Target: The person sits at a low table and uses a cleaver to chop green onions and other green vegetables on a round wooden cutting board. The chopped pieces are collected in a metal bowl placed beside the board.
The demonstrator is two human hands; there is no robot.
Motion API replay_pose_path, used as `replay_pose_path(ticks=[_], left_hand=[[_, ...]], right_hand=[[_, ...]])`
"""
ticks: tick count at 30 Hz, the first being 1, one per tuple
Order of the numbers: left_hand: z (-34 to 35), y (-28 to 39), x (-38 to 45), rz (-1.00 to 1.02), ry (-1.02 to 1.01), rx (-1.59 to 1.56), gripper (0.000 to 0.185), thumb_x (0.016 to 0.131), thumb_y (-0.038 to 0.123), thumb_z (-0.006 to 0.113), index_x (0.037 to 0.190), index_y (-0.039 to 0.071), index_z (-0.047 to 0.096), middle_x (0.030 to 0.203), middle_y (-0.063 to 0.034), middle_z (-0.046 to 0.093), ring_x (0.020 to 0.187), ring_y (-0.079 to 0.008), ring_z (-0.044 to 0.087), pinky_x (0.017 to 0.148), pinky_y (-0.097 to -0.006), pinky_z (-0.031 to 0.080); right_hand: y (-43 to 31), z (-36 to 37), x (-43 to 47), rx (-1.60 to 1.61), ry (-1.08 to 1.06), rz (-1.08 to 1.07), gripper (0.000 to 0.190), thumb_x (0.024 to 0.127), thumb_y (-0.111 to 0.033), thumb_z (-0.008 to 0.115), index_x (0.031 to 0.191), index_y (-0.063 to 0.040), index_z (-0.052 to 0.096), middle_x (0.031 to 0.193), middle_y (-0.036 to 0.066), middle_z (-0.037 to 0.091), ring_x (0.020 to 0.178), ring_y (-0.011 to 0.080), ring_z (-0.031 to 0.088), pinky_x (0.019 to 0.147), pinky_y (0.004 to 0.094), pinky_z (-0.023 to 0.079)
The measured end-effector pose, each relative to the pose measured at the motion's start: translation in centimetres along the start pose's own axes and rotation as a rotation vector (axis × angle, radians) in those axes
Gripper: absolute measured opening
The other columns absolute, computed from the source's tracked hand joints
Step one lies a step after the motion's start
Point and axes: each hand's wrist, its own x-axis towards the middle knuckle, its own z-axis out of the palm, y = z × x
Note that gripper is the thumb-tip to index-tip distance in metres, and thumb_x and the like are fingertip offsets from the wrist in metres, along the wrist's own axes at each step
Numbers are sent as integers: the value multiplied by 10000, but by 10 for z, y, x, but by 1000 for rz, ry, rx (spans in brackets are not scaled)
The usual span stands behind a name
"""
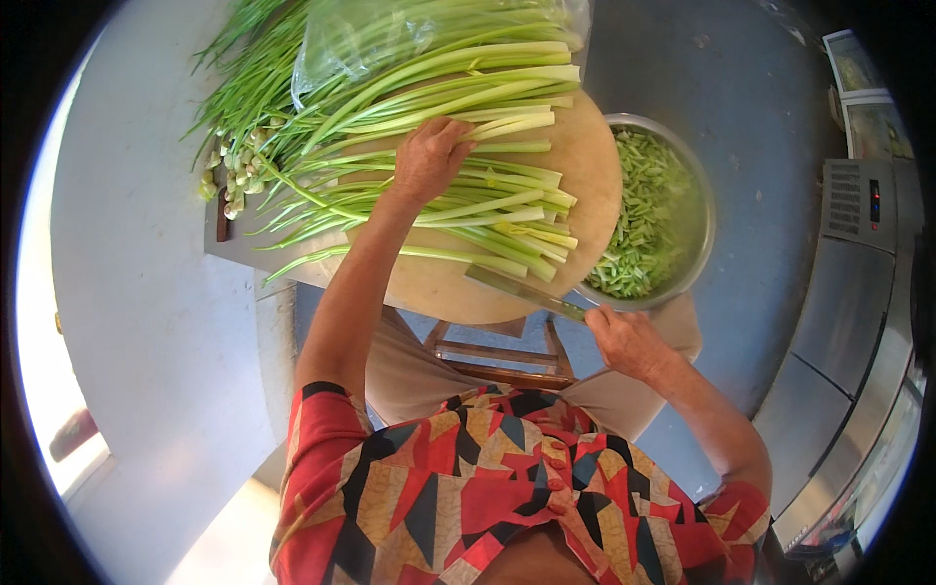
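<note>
Long green stalks, apparently celery (497, 190), lie across a round wooden cutting board (594, 157), their pale cut ends facing right. My left hand (435, 157) is closed around a few stalks in the middle of the spread; its fingertips are partly hidden. In my right hand (632, 344) is a kitchen knife (515, 287), held by its handle. The blade points left over the board's near edge, just below the closest stalks. Chopped green pieces (636, 219) fill much of a round metal bowl (708, 241) beside the board on the right.
A clear plastic bag (358, 44) covers more stalks at the back. Thin green leaves (248, 95) and pale trimmed ends (245, 168) lie at the left. Below the board stands a wooden stool or frame (504, 357). A stainless-steel cabinet (841, 365) lines the right side.
</note>
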Motion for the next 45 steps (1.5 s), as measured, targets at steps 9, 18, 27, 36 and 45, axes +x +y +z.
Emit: replay_pose_path(ticks=[9,18,27,36,45], left_hand=[[8,15,4,-43,-208,97,132,729,118,725,839,108,653,956,-30,574,940,-259,577,773,-428,491],[-11,39,4,53,-230,70,139,794,104,667,912,89,596,911,-83,606,937,-298,583,875,-441,445],[-19,7,-21,-161,-113,27,180,814,237,692,924,103,645,928,-113,654,893,-337,625,760,-464,505],[-7,-5,-2,-235,-496,223,229,839,283,657,956,87,648,972,-116,639,952,-333,607,799,-447,496],[-49,3,-45,280,-288,98,169,834,210,672,929,72,645,899,-96,596,896,-314,597,761,-418,497]], right_hand=[[-3,0,0,-6,5,-20,156,757,16,537,885,-17,454,773,141,552,582,331,629,495,425,520],[-10,10,6,-64,45,-12,174,738,26,533,890,-9,456,763,164,571,588,349,641,501,434,525],[-26,4,21,-141,54,-25,178,728,21,544,887,-8,470,753,176,584,588,344,651,507,413,538],[-30,8,26,-115,88,-29,167,764,4,540,908,-16,460,766,160,568,617,351,644,524,432,526],[-27,13,26,-146,64,-19,148,776,-10,528,909,-17,462,774,162,574,609,343,645,509,428,521]])
